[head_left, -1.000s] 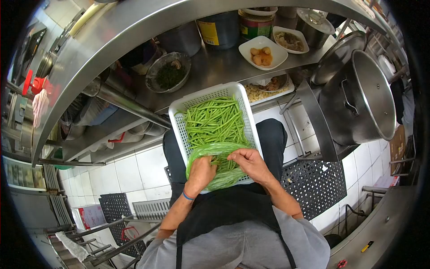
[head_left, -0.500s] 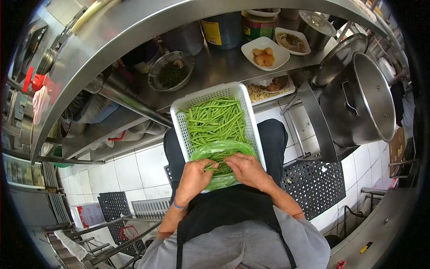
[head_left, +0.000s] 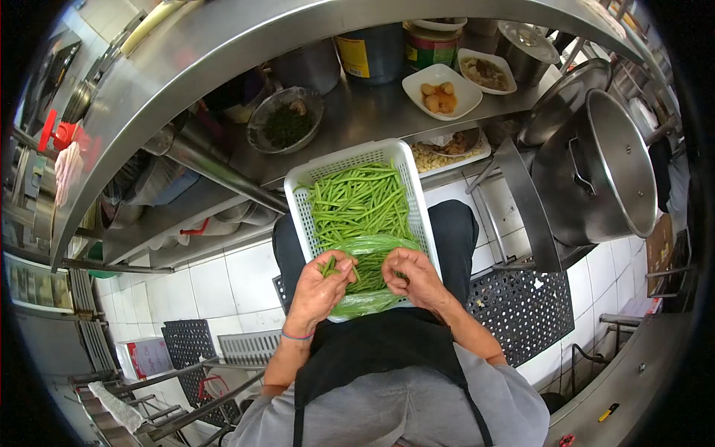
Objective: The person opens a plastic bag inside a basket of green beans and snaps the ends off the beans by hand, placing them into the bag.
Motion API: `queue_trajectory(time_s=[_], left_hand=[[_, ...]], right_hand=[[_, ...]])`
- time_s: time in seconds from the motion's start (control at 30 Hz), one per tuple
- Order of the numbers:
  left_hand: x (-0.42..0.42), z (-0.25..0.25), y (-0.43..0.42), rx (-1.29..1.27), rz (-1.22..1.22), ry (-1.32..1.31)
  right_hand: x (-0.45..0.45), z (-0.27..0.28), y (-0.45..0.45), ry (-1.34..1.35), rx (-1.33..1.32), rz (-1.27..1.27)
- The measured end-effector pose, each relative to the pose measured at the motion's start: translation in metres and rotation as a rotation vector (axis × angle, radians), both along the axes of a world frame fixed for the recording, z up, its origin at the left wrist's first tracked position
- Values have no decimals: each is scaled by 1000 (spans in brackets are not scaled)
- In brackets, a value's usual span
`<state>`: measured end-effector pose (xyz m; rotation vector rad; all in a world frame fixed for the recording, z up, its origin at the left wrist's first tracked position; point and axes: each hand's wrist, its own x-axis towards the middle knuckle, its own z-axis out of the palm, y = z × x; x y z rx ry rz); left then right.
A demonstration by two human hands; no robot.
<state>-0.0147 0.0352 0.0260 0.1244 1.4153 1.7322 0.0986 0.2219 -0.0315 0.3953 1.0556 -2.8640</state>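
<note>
A white perforated basket point(head_left: 295, 216) rests across the person's lap, its far part heaped with green beans point(head_left: 357, 197). At its near end lies an open green plastic bag point(head_left: 365, 305) with more green beans point(head_left: 369, 274) inside. My left hand point(head_left: 313, 296), over the bag's left side, is closed around a few green beans point(head_left: 328, 267) whose ends stick out between thumb and fingers. Over the bag's right side, my right hand point(head_left: 417, 277) has its fingers curled and pinched together; whatever is in them is too small to make out.
Beyond the basket runs a steel shelf point(head_left: 350, 119) with a bowl of dark greens point(head_left: 287, 125), a white dish of round pieces point(head_left: 442, 92) and tins. A large steel pot point(head_left: 588, 167) stands at the right. Black perforated mats point(head_left: 521, 302) lie on the tiled floor.
My hands, close together over the bag before, have moved apart. The left has risen and turned with beans in its grasp; the right has drawn back slightly with fingers curled.
</note>
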Motion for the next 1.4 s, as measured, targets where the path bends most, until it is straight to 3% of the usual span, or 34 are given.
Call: queue_trajectory(time_s=[0.03,0.27,0.47,0.57,0.63,0.67,0.77,0.97,1.03,1.17,1.27,1.4], left_hand=[[1,-2,3,-6,0,15],[5,-13,10,-123,36,250],[15,-13,11,-133,-66,525],[25,-5,11,-148,-152,639],[26,5,10,-168,-216,737],[24,14,10,-223,-176,614],[-12,20,16,-215,-41,999],[-78,25,62,-360,-139,1440],[-75,22,65,-352,-131,1517],[-35,36,45,-405,-320,1188],[-15,-1,38,-438,-503,1172],[4,-46,43,-576,-528,1267]], right_hand=[[-1,4,-2,-9,-13,12],[-1,9,-12,49,547,158],[-2,-6,-15,36,660,41],[-2,-17,-18,59,893,-120],[-3,-15,-16,-39,642,-68],[-1,-14,-13,-90,517,-46],[3,-14,-9,-48,125,-11],[8,-8,-4,50,-41,-34],[11,-1,3,74,-45,-143],[18,4,22,8,-20,-259],[16,4,27,-40,86,-230],[8,3,23,-53,301,-220]])
